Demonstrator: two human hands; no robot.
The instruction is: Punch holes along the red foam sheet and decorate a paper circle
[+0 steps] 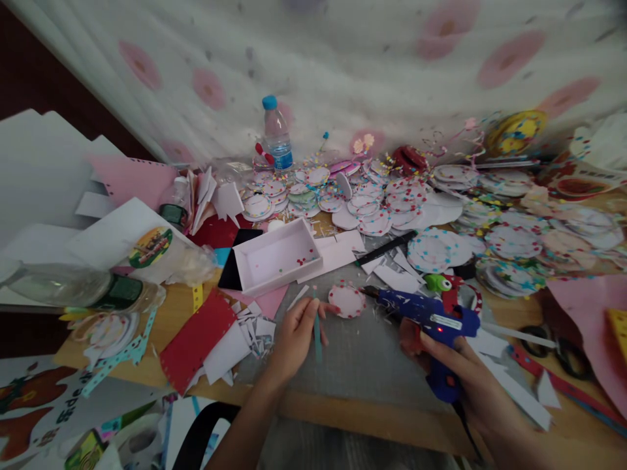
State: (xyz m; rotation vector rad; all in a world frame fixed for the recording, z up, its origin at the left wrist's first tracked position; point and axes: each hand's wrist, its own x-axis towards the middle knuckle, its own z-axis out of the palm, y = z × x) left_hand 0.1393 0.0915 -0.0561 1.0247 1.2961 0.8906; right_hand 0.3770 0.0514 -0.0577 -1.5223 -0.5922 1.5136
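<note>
My right hand (441,365) is wrapped round a blue hot glue gun (431,316), a finger by its trigger and a small red light lit on its side. The nozzle points left, close to the right edge of a small white paper disc (347,299) rimmed with red dots. Left of that disc, my left hand (301,333) pinches a slim teal stick (317,336) upright. One of its fingertips reaches the disc's left edge; whether it touches is unclear. Just behind stands an open white paper box (279,258) with a few red dots inside.
Stacks of dotted paper discs (365,202) fill the back. A water bottle (278,134) stands by the curtain. White scraps (257,333) and red card (198,343) lie left. Scissors (558,349) and a red strip (563,382) are right. A black pen (386,248) lies behind the disc.
</note>
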